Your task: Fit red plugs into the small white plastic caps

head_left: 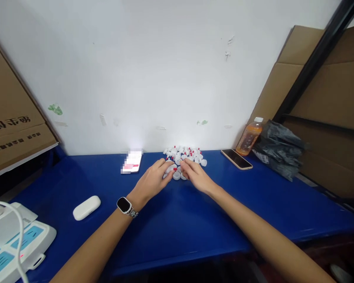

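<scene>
While both arms stretch to frame centre, left hand (153, 179) and right hand (196, 175) meet fingertips-together, pinching small white-and-red plastic caps (183, 156) heaped on blue bench (179, 220) against wall, within reach; exact grip unclear.

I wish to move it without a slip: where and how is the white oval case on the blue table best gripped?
The white oval plastic case lies flat on the blue table, long axis running left to right and tilted up to the right. Probably best to come from above and pinch across its narrow width at the middle, where the long sides run nearly parallel; the rounded ends would likely slip.
</scene>
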The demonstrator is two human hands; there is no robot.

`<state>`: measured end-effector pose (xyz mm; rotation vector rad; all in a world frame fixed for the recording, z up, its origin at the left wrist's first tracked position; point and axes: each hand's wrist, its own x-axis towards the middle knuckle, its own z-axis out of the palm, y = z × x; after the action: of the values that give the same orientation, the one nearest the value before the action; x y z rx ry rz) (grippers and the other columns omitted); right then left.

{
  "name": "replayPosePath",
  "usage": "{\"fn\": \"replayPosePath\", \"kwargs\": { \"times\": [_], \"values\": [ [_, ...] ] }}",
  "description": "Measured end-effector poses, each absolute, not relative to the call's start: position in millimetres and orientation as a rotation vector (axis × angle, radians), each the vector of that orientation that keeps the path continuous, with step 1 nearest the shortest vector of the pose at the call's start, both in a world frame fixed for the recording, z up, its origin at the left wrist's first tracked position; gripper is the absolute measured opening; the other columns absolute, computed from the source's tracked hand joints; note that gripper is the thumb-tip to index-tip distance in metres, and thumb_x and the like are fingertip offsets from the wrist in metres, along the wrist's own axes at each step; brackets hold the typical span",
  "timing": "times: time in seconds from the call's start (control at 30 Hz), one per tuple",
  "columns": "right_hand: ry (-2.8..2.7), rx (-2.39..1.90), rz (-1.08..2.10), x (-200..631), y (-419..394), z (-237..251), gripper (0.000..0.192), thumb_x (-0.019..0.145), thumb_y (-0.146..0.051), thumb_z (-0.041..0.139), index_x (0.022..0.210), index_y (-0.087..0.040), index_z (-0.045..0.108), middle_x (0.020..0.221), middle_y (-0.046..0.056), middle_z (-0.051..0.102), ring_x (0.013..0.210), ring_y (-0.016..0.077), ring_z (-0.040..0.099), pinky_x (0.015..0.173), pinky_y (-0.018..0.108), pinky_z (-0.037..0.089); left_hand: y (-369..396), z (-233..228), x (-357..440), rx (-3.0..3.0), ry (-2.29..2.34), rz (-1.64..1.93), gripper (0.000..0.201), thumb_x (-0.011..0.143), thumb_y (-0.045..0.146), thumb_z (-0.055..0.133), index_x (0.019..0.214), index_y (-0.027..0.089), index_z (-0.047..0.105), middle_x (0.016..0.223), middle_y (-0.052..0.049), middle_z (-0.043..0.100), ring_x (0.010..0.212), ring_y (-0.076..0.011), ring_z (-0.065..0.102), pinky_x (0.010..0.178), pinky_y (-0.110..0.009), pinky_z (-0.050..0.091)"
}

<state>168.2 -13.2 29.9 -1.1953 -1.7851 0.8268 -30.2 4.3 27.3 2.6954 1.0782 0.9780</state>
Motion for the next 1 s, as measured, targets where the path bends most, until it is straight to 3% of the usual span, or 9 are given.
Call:
{"fn": "replayPosePath", "kwargs": {
  "times": [0.23, 0.43, 0.7, 0.87, 1.0],
  "values": [
    [-2.071, -1.285, 0.404, 163.0, -19.5, 25.1, 0.032, 0.101, -0.04, 0.039, 0.077, -0.021, 0.044, 0.064, -0.005, 0.052, 0.058, 0.0114, 0.048, 0.058, 0.025, 0.028, 6.0, 24.2, -28.3, 2.677, 1.069, 0.914, 0.03, 0.1, 0.033, 0.047, 0.124, 0.02, 0.06, 0.101, -0.006, 0.06, 0.084, -0.0175, 0.061, 0.073, -0.031, 0.051],
    [-2.024, -1.337, 0.392, 161.9, -19.8, 26.5, 0.032, 0.102, -0.041, 0.035, 0.078, -0.022, 0.043, 0.065, -0.004, 0.055, 0.059, 0.012, 0.05, 0.057, 0.025, 0.028, 5.9, 26.0, -29.3, 2.679, 0.972, 0.938, 0.032, 0.098, 0.031, 0.051, 0.128, 0.021, 0.055, 0.104, -0.006, 0.06, 0.09, -0.0187, 0.061, 0.076, -0.031, 0.051],
    [-2.069, -1.286, 0.287, 158.5, -22.9, 27.4, 0.034, 0.103, -0.039, 0.034, 0.075, -0.021, 0.043, 0.064, -0.003, 0.052, 0.058, 0.0125, 0.048, 0.058, 0.026, 0.027, -2.5, 32.5, -26.1, 2.784, 0.954, 0.834, 0.021, 0.1, 0.034, 0.046, 0.11, 0.018, 0.057, 0.102, -0.008, 0.062, 0.087, -0.02, 0.059, 0.077, -0.033, 0.048],
    [-1.681, -1.151, 0.32, 183.6, -13.9, 37.4, 0.042, 0.102, -0.048, 0.033, 0.069, -0.021, 0.038, 0.06, -0.003, 0.042, 0.056, 0.0119, 0.04, 0.057, 0.025, 0.03, 4.1, 36.6, -41.5, 2.528, 0.955, 0.787, 0.03, 0.102, 0.042, 0.039, 0.101, 0.019, 0.059, 0.081, -0.002, 0.063, 0.069, -0.0159, 0.057, 0.065, -0.029, 0.044],
    [-1.517, -1.232, 0.442, 204.2, -2.3, 33.1, 0.054, 0.099, -0.06, 0.032, 0.061, -0.022, 0.033, 0.054, -0.004, 0.034, 0.052, 0.0113, 0.034, 0.053, 0.026, 0.028, 15.1, 38.1, -52.2, 2.418, 1.037, 0.932, 0.037, 0.099, 0.047, 0.045, 0.121, 0.02, 0.057, 0.093, -0.004, 0.066, 0.07, -0.0157, 0.059, 0.065, -0.028, 0.046]
  ]
}}
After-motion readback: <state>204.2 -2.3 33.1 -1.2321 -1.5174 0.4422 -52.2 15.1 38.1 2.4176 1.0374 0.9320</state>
